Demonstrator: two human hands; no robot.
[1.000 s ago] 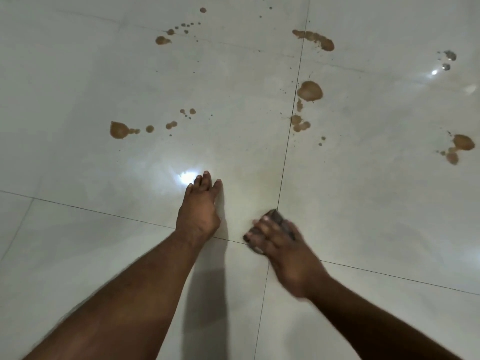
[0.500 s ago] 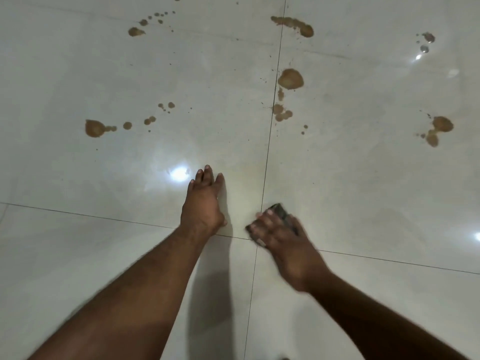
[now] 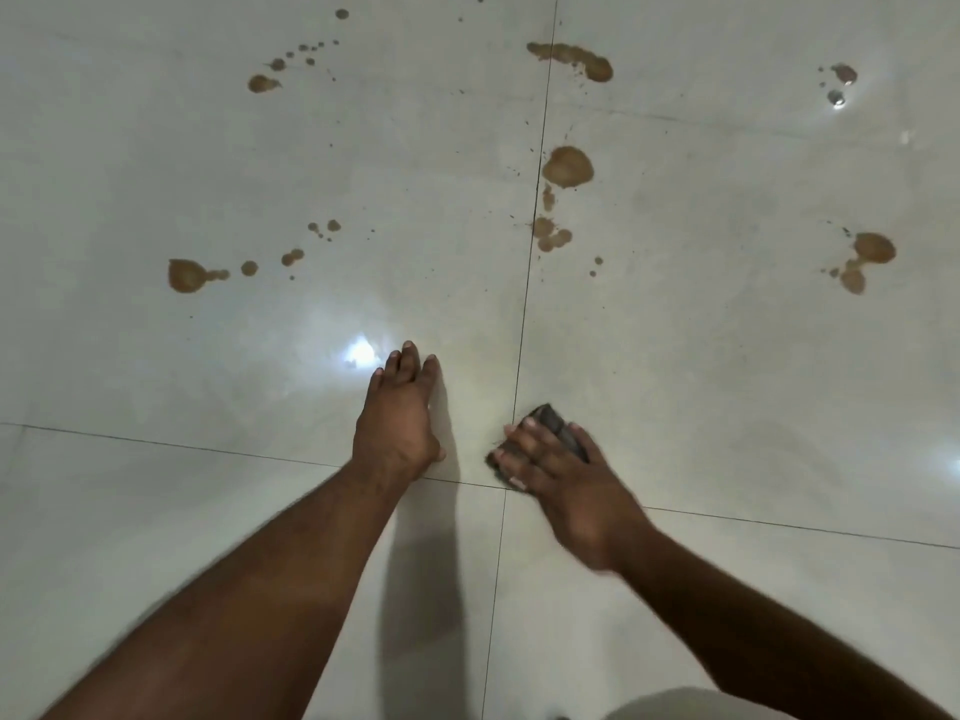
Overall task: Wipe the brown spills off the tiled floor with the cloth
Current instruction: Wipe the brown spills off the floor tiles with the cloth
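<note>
My right hand (image 3: 563,478) presses a small dark cloth (image 3: 557,423) flat on the pale tiled floor (image 3: 727,381), beside the crossing of two grout lines; its fingers lie spread over the cloth. My left hand (image 3: 400,413) rests palm down on the tile just left of it, fingers straight. Brown spills lie farther out: a large blot (image 3: 567,166) with smaller drops (image 3: 550,233) along the vertical grout line, a streak (image 3: 574,59) beyond it, a puddle at the left (image 3: 184,275), and one at the right (image 3: 872,249).
More brown drops trail at the far left (image 3: 262,83) and small drops sit at the far right (image 3: 842,74). A bright lamp reflection (image 3: 359,351) shines on the glossy tile by my left fingertips. A pale cloth edge (image 3: 670,706) shows at the bottom.
My right hand with the cloth has shifted only slightly beside the grout crossing and looks motion-blurred. The camera view has swayed a little. My left hand stays planted.
</note>
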